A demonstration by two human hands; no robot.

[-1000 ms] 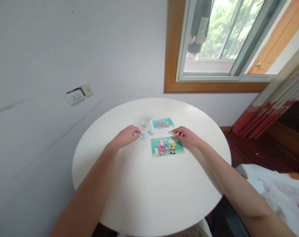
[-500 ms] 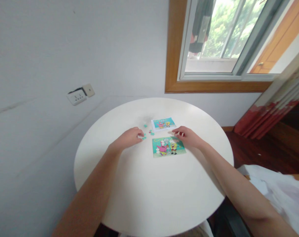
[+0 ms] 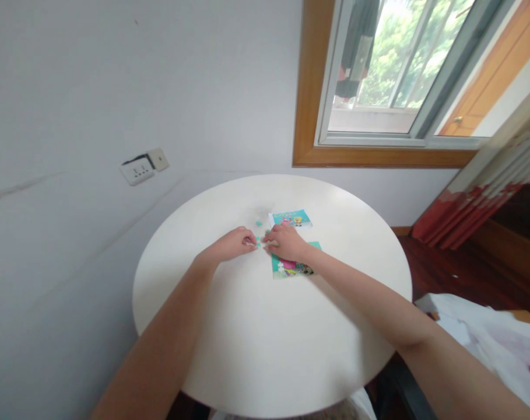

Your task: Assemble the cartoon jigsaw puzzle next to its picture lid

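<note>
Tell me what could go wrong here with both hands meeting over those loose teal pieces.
1. The right hand and forearm lie across the assembled puzzle; dragging back might shift it or pop pieces loose.
2. The loose pieces are tiny; fingertips of the left hand could flick one away across the smooth table.

A room in a home — a round white table (image 3: 269, 350) against a plain wall with a socket plate (image 3: 136, 171), a wood-framed window (image 3: 378, 87) with clothes hanging outside, a red-patterned curtain (image 3: 487, 186), dark wooden flooring (image 3: 448, 262) — and 1 cartoon jigsaw puzzle (image 3: 291, 268) laid out.
</note>
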